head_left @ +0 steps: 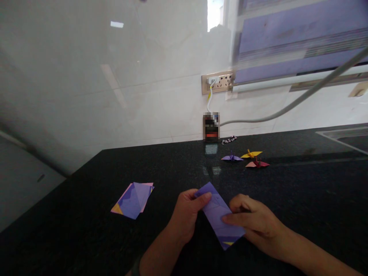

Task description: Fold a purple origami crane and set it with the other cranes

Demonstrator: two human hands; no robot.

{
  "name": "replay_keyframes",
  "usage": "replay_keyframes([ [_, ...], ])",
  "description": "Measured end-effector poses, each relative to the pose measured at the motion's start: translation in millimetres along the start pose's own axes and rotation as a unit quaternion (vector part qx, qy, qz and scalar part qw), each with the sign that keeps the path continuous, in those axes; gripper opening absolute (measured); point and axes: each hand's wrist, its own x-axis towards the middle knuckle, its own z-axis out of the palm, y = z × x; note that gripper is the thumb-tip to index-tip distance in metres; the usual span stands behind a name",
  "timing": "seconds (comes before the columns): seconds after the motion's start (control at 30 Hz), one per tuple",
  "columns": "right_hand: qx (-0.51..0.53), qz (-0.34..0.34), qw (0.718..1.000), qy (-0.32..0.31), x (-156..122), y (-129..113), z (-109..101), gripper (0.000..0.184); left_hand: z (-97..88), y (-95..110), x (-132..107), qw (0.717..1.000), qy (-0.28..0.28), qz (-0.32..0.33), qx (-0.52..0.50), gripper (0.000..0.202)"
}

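A purple sheet of origami paper (219, 218), folded into a long rectangle, is held slantwise above the dark countertop. My left hand (188, 209) grips its upper left end, thumb on top. On the right long edge, my right hand (255, 220) has its fingers closed at the paper, with some fingertips hidden behind it. A yellow patch shows at the paper's lower corner. To the left lies a small stack of purple and pink paper sheets (133, 201).
Three folded paper cranes, purple (232, 158), yellow (252, 154) and red (258, 164), stand at the back right of the black countertop (86, 226). Behind them are a small dark box (211, 128), a patterned strand (229, 140), a grey cable (267, 117) and a wall socket (217, 82).
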Motion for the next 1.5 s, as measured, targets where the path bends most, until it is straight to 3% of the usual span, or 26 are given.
replay_keyframes([
  [0.4,-0.040,-0.004,0.999,-0.024,1,-3,1,0.031,5.4,-3,0,0.996,-0.041,-0.013,-0.083,0.030],
  [0.57,-0.012,0.017,0.999,-0.044,-1,-4,1,0.029,8.1,-4,-1,0.994,-0.059,-0.008,-0.094,0.022],
  [0.73,0.049,0.095,0.994,0.001,1,-9,3,0.012,8.8,-7,-3,0.996,-0.057,-0.013,-0.069,0.023],
  [0.87,0.106,0.186,0.976,0.039,3,-8,6,0.022,10.9,-7,-4,0.995,-0.075,-0.016,-0.063,0.024],
  [1.13,0.245,0.296,0.921,0.067,3,-5,13,0.027,13.6,-7,-6,0.995,-0.085,-0.020,-0.039,0.025],
  [1.27,0.235,0.335,0.909,0.081,4,-4,14,0.029,12.3,-10,-5,0.995,-0.084,-0.040,-0.030,0.025],
  [1.5,0.193,0.341,0.915,0.100,5,-5,14,0.031,11.5,-13,-6,0.991,-0.110,-0.045,-0.059,0.026],
])
